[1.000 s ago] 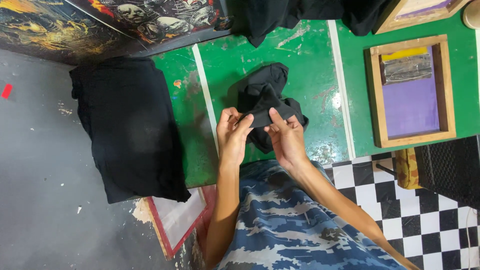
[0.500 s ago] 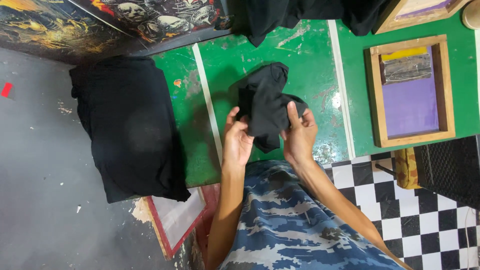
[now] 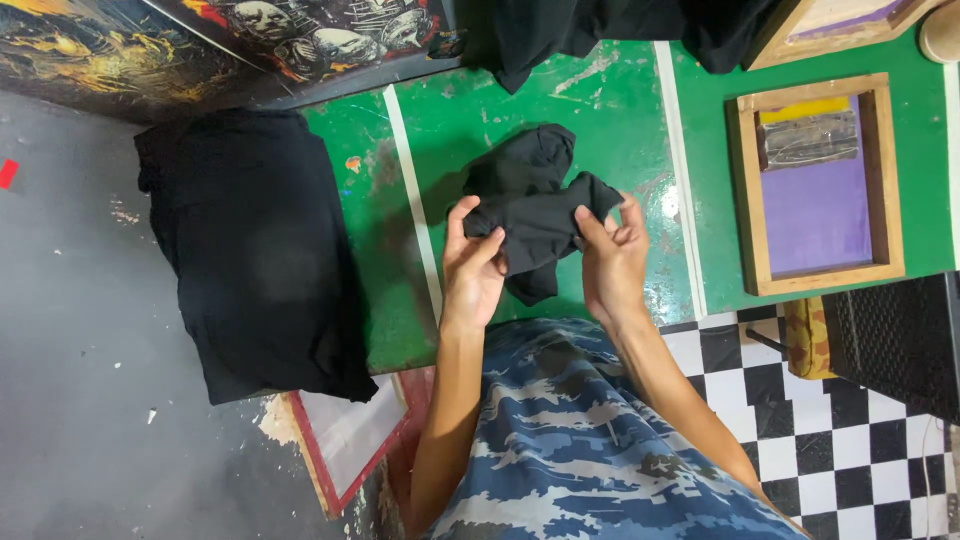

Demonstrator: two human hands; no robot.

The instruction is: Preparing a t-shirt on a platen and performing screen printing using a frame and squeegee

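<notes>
A crumpled black garment [image 3: 535, 205] is lifted just above the green painted table [image 3: 620, 120]. My left hand [image 3: 472, 268] grips its left edge with fingers curled into the cloth. My right hand [image 3: 612, 255] pinches its right edge, thumb on top. Both hands are close together in front of my blue camouflage shirt, and the lower part of the cloth hangs between them.
A flat black garment [image 3: 255, 250] lies over the table's left end. A wooden printing frame with purple mesh [image 3: 818, 185] sits at the right. More black cloth [image 3: 600, 30] lies at the far edge. Painted boards [image 3: 200, 40] lean at the upper left. A red-framed screen [image 3: 345, 435] stands below.
The hands have turned and spread the black garment; it now sits wider between them, and the left hand has shifted its grip along the left edge.
</notes>
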